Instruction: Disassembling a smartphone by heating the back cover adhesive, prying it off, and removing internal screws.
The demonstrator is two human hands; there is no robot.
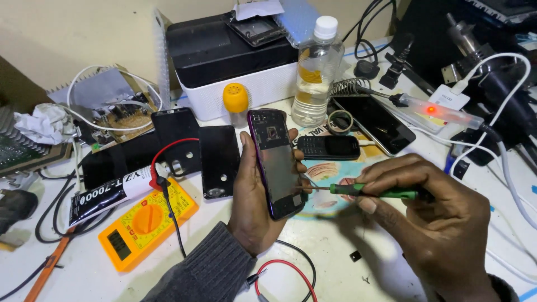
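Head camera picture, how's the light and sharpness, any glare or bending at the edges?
Head view: even, soft light; sharp at the centre, where the left hand holds the phone and the right hand the green screwdriver. The red lamp blooms slightly; the table edges bow from the wide lens; a faint shadow lies under the right hand.

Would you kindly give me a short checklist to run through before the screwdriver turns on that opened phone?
1. Left hand grips the purple-edged opened smartphone firmly: ok.
2. Right hand holds the green-handled screwdriver: ok.
3. Screwdriver tip seated at the phone's lower right edge: cannot tell.
4. Phone's open side faces the camera: ok.
5. Clear plastic water bottle capped, upright, away from the phone: ok.
6. Loose small black part on the white table accounted for: cannot tell.
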